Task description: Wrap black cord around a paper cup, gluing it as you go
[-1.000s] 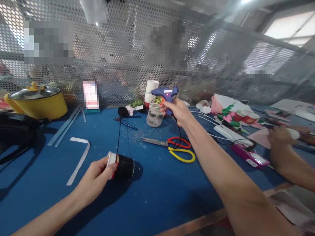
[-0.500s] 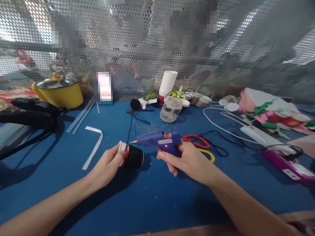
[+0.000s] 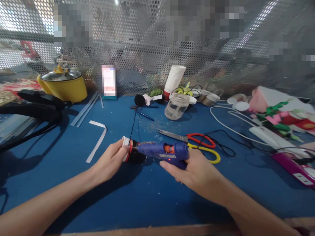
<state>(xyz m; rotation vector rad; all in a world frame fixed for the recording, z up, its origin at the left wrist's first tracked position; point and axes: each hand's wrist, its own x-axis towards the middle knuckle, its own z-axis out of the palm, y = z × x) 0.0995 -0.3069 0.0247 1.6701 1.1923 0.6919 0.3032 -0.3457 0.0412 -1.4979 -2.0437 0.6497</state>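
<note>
My left hand (image 3: 112, 160) grips a small cup (image 3: 130, 151) lying on its side on the blue table (image 3: 147, 203); the cup is wrapped in black yarn, with a white rim and a red band. A black strand (image 3: 133, 121) runs from it to a yarn ball (image 3: 139, 99) at the back. My right hand (image 3: 194, 168) is closed round a blue hot glue gun (image 3: 163, 151), whose nozzle touches the wrapped cup just right of my left fingers.
Red and yellow scissors (image 3: 197, 144) lie just behind the gun. A clear jar (image 3: 176, 106), a stack of white cups (image 3: 174, 78), a yellow pot (image 3: 62, 85), a white paper strip (image 3: 97, 141), cables and a pink phone (image 3: 292, 164) are about. A perforated metal screen (image 3: 147, 49) stands behind.
My right hand carried the glue gun from beside the jar at the back down to the wrapped cup, and its nozzle now touches the cup. My left hand kept its hold.
</note>
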